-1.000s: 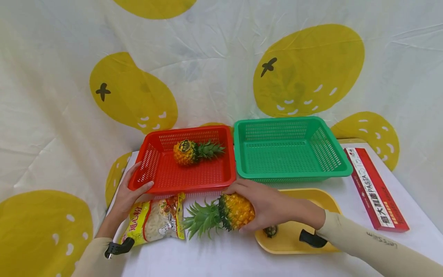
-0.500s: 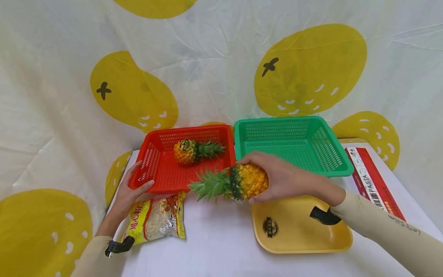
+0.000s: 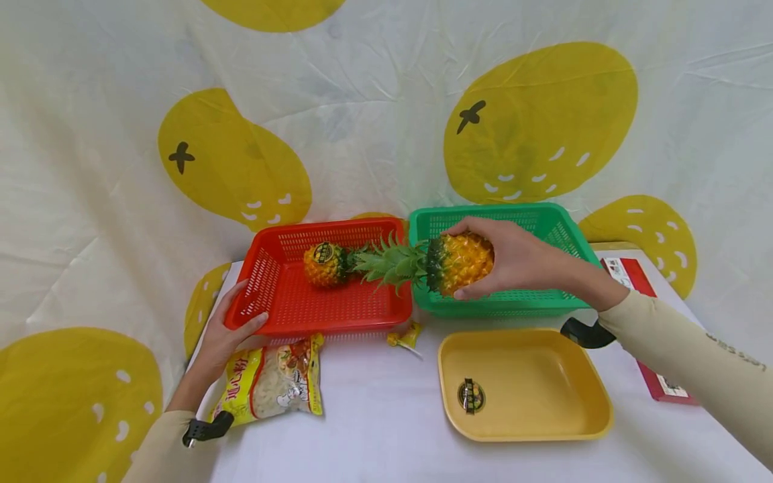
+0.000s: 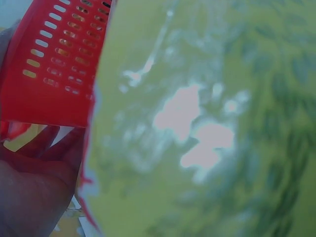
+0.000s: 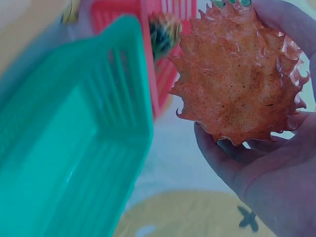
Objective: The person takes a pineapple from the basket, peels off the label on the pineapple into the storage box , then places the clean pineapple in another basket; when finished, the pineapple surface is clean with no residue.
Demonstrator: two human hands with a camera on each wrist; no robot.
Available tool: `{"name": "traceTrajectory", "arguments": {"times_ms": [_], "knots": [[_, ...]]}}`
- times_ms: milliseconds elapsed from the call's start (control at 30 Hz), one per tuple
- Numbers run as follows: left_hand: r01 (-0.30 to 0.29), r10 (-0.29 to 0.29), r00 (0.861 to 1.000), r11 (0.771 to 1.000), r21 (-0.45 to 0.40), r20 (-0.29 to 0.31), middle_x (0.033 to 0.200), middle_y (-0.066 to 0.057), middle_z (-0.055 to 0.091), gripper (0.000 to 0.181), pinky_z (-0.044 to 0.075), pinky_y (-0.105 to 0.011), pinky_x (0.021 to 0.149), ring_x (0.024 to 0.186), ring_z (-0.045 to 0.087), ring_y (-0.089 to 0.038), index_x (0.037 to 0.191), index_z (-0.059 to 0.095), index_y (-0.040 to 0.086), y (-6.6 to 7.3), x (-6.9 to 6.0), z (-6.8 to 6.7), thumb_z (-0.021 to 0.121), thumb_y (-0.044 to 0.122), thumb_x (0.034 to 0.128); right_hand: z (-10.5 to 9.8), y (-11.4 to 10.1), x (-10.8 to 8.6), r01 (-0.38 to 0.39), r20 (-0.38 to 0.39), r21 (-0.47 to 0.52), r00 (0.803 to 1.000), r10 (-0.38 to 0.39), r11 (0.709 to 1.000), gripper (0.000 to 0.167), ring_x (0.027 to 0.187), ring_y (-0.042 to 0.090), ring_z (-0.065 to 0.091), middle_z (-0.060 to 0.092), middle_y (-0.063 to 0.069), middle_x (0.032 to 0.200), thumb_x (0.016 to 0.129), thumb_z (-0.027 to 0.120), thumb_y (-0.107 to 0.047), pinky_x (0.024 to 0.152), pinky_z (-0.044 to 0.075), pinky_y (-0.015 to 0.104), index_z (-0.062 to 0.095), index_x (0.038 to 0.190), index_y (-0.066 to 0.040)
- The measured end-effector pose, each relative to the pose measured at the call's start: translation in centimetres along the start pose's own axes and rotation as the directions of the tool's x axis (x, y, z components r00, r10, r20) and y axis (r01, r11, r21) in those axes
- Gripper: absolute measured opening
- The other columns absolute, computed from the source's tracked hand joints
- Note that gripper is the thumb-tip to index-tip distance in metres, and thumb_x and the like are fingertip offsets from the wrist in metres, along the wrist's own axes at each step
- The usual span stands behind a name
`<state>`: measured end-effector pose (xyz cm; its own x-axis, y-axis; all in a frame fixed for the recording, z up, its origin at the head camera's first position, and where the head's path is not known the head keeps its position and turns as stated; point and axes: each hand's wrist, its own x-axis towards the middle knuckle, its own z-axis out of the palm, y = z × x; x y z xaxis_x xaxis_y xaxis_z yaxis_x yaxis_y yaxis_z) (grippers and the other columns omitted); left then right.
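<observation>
A small pineapple is held on its side by my right hand, thumb and fingers round its body. It hangs over the front left of the green basket, and its leafy crown points left across the red basket's edge. In the right wrist view the spiny base of the pineapple faces the camera. My left hand grips the near left corner of the red basket, its thumb at the front rim and fingers along the left side. Another pineapple lies inside that basket.
A yellow noodle bag lies before the red basket. A small yellow-wrapped lollipop rests on the white table. The yellow tray has a round dark label in it. A red pasta box is partly behind the right arm.
My right hand has lifted the pineapple away from the front of the table, back and to the right, over the green basket. The lollipop has come into view. My left hand stays put.
</observation>
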<state>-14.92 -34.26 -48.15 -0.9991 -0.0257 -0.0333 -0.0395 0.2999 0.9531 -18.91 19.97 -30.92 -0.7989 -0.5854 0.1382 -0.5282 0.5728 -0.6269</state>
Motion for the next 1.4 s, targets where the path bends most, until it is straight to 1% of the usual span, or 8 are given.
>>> {"name": "traceTrajectory", "arguments": {"times_ms": [133, 300, 567, 700, 967, 1100, 1200, 1400], "knots": [[-0.008, 0.008, 1.0, 1.0, 0.006, -0.002, 0.164, -0.011, 0.036, 0.09, 0.057, -0.031, 0.091, 0.139, 0.042, -0.036, 0.168, 0.021, 0.038, -0.2, 0.0, 0.0, 0.078, 0.032, 0.0983, -1.4, 1.3, 0.4, -0.059, -0.023, -0.027, 0.998, 0.058, 0.998, 0.086, 0.094, 0.017, 0.064, 0.065, -0.003, 0.119, 0.07, 0.101, -0.044, 0.077, 0.059, 0.04, 0.058, 0.141, -0.024], [-0.005, 0.005, 1.0, 1.0, 0.0, -0.006, 0.163, -0.011, 0.036, 0.09, 0.057, -0.029, 0.09, 0.139, 0.042, -0.036, 0.168, 0.022, 0.038, -0.3, 0.0, 0.0, 0.078, 0.032, 0.0981, -2.6, 2.8, 0.9, -0.098, -0.032, -0.045, 0.995, 0.097, 0.994, 0.085, 0.091, 0.019, 0.064, 0.066, 0.0, 0.115, 0.073, 0.099, -0.042, 0.076, 0.058, 0.041, 0.056, 0.144, -0.023], [-0.006, 0.006, 1.0, 1.0, 0.005, -0.013, 0.163, -0.014, 0.036, 0.09, 0.057, -0.025, 0.087, 0.139, 0.041, -0.037, 0.169, 0.021, 0.035, -0.3, 0.1, -0.1, 0.077, 0.031, 0.0991, -3.7, 6.5, 2.2, -0.145, -0.002, 0.023, 0.989, 0.145, 0.989, 0.084, 0.093, 0.024, 0.065, 0.064, 0.005, 0.118, 0.076, 0.099, -0.031, 0.076, 0.058, 0.039, 0.054, 0.146, -0.022], [-0.009, 0.009, 1.0, 1.0, 0.005, -0.012, 0.162, -0.014, 0.036, 0.088, 0.057, -0.025, 0.087, 0.138, 0.041, -0.036, 0.169, 0.022, 0.035, -0.3, 0.1, -0.1, 0.077, 0.03, 0.0998, -4.1, 8.1, 2.4, -0.169, 0.0, 0.017, 0.986, 0.169, 0.985, 0.086, 0.094, 0.026, 0.064, 0.063, 0.006, 0.12, 0.077, 0.099, -0.029, 0.075, 0.058, 0.039, 0.052, 0.148, -0.02], [-0.027, 0.027, 1.0, 1.0, 0.005, -0.01, 0.162, -0.014, 0.037, 0.085, 0.057, -0.03, 0.09, 0.137, 0.043, -0.036, 0.168, 0.024, 0.034, -0.3, 0.2, 0.1, 0.075, 0.029, 0.1007, -4.1, 10.5, 2.0, -0.213, 0.022, -0.027, 0.977, 0.214, 0.977, 0.086, 0.095, 0.027, 0.062, 0.061, 0.009, 0.123, 0.078, 0.097, -0.031, 0.074, 0.056, 0.042, 0.052, 0.15, -0.017], [-0.032, 0.033, 0.999, 0.999, 0.021, -0.016, 0.162, -0.013, 0.037, 0.087, 0.057, -0.031, 0.091, 0.139, 0.042, -0.036, 0.168, 0.023, 0.035, -0.3, 0.1, 0.0, 0.076, 0.03, 0.1001, -3.8, 11.7, 2.1, -0.221, 0.075, -0.015, 0.972, 0.221, 0.975, 0.086, 0.094, 0.026, 0.063, 0.062, 0.012, 0.122, 0.079, 0.097, -0.028, 0.072, 0.057, 0.042, 0.051, 0.15, -0.012], [-0.026, 0.026, 0.999, 0.999, 0.019, -0.021, 0.162, -0.012, 0.037, 0.087, 0.057, -0.029, 0.09, 0.139, 0.041, -0.036, 0.168, 0.023, 0.036, -0.4, 0.1, -0.1, 0.076, 0.03, 0.0997, -3.4, 12.6, 2.5, -0.223, 0.12, -0.002, 0.968, 0.222, 0.975, 0.086, 0.095, 0.026, 0.063, 0.062, 0.014, 0.123, 0.081, 0.096, -0.025, 0.072, 0.057, 0.042, 0.048, 0.151, -0.009], [-0.017, 0.017, 1.0, 1.0, 0.009, -0.012, 0.162, -0.014, 0.036, 0.087, 0.057, -0.026, 0.087, 0.139, 0.041, -0.039, 0.168, 0.022, 0.036, -0.3, 0.1, 0.0, 0.076, 0.03, 0.1001, -2.7, 13.8, 3.3, -0.207, 0.129, -0.048, 0.969, 0.211, 0.977, 0.085, 0.099, 0.029, 0.064, 0.061, 0.016, 0.125, 0.082, 0.095, -0.024, 0.077, 0.057, 0.046, 0.048, 0.15, -0.006]]}}
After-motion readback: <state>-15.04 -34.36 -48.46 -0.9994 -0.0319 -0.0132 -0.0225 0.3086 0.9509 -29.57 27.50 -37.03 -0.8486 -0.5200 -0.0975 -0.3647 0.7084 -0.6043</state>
